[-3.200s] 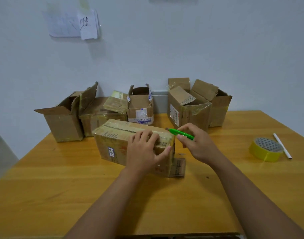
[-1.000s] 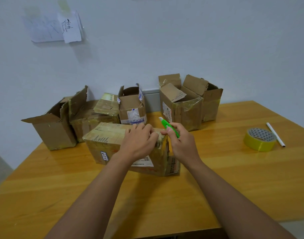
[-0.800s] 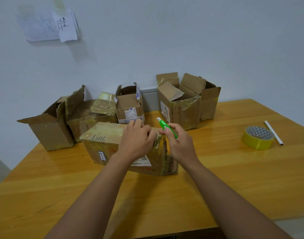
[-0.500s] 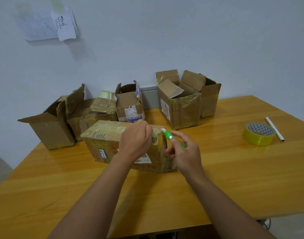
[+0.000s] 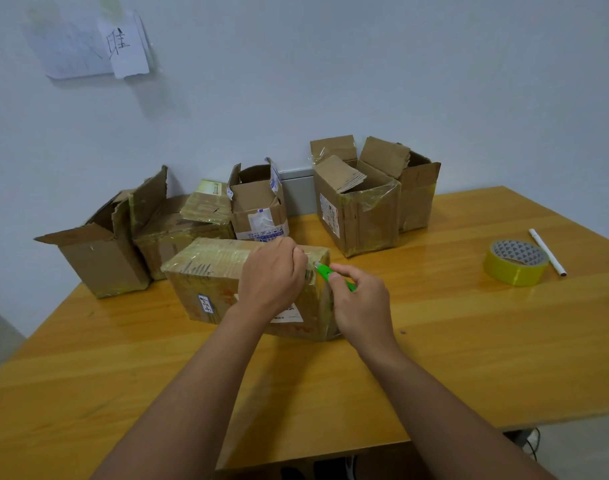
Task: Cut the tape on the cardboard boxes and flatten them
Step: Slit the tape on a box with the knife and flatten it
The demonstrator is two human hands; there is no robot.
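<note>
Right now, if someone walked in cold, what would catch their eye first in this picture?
Probably the two bare hands at the table's middle: the left hand grips a taped cardboard box while the right hand holds a bright green cutter at its right end. Behind stand opened boxes along the wall, and a yellow tape roll sits at far right.
</note>
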